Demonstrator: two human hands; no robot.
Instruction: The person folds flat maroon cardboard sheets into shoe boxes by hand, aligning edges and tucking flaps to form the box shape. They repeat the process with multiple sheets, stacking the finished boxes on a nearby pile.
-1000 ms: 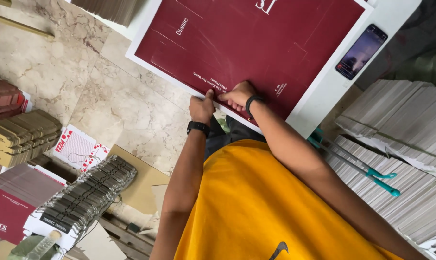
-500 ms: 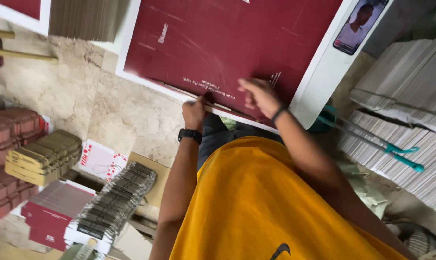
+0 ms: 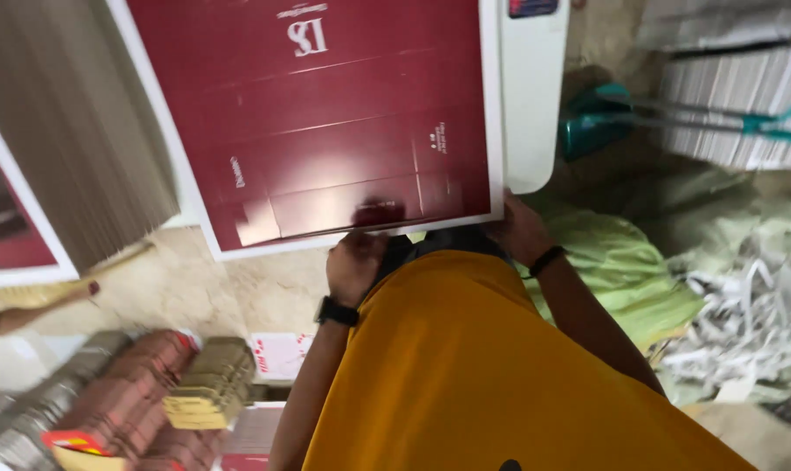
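Observation:
A large maroon printed card sheet (image 3: 325, 131) with a white border lies flat in front of me. My left hand (image 3: 353, 266), with a black watch on the wrist, grips the sheet's near edge around its middle. My right hand (image 3: 519, 228), with a black band on the wrist, holds the sheet at its near right corner, the fingers partly hidden under the edge. My yellow shirt (image 3: 482, 375) fills the lower middle of the view.
A white table (image 3: 535, 113) lies under the sheet's right side, a phone (image 3: 532, 7) at its far end. A stack of card sheets (image 3: 81, 131) is on the left. Teal-handled tools (image 3: 605, 122), white paper stacks (image 3: 744, 105), green cloth (image 3: 622, 262), paper scraps (image 3: 744, 323), folded boxes (image 3: 133, 392).
The view has swung and the maroon sheet now sits turned and closer. My hands have spread apart along its near edge, the right one moving to the corner.

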